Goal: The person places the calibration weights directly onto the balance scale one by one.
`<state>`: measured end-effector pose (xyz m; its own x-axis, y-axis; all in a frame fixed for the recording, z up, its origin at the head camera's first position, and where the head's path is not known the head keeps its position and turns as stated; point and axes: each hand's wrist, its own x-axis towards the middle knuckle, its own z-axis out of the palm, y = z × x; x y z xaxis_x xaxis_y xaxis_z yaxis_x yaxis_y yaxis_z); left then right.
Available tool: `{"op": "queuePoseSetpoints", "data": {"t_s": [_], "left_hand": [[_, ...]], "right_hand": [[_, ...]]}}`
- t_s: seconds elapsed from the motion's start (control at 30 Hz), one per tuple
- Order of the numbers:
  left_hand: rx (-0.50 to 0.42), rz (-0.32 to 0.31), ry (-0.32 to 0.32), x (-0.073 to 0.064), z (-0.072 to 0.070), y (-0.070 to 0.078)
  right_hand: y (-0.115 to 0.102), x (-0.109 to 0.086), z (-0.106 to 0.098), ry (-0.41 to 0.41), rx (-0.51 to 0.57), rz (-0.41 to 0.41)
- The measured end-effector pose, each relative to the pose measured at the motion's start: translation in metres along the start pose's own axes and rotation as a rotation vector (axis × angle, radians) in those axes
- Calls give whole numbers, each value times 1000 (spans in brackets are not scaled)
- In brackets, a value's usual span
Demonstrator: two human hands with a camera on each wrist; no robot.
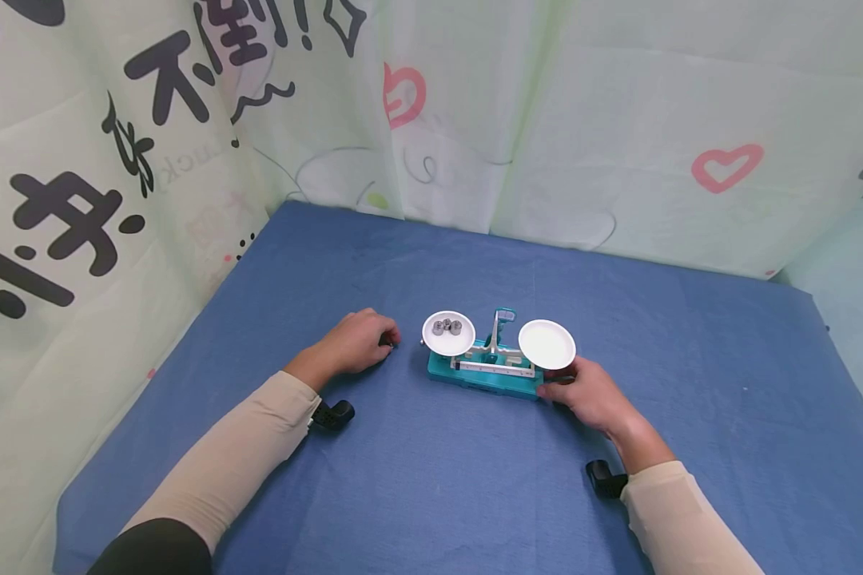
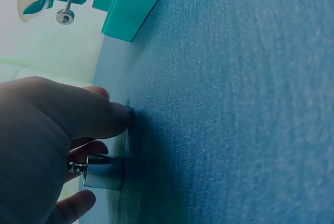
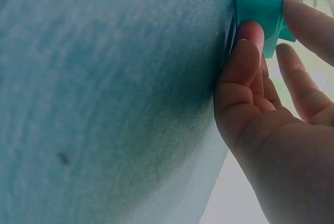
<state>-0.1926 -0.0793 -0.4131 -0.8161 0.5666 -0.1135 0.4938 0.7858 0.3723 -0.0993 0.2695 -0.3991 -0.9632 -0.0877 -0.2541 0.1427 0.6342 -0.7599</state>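
A teal balance scale (image 1: 485, 379) with two white pans stands on the blue cloth. Several small grey metal pieces (image 1: 447, 326) sit in its left pan (image 1: 449, 345); the right pan (image 1: 546, 344) is bare. My right hand (image 1: 591, 395) holds the right end of the base (image 3: 261, 10), thumb low and a finger higher up. To the left of the scale, my left hand (image 1: 355, 342) rests low over the cloth. In the left wrist view a shiny metal weight with a knob (image 2: 104, 172) stands among its loosely bent fingers, with the thumb apart from it.
Blue cloth (image 1: 431, 479) covers the table. Pale printed curtains (image 1: 618, 120) hang behind it and along the left side. A metal adjusting nut (image 2: 64, 16) juts from the scale's left end. Black wrist cameras (image 1: 334, 415) sit under both forearms.
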Motion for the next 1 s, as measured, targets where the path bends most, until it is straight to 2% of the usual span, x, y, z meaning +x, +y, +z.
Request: {"op": "queuePoseSetpoints", "data": {"t_s": [0.33,0.67,1.0], "left_hand": [[10,-10,-5,0,-2,2],[15,19,25,-4,-13,6],[17,77,99,-8,-29,15]], "right_hand": [[0,1,0,7,-1,-7],[0,0,0,7,-5,-5],[0,0,1,4,-2,0]]}}
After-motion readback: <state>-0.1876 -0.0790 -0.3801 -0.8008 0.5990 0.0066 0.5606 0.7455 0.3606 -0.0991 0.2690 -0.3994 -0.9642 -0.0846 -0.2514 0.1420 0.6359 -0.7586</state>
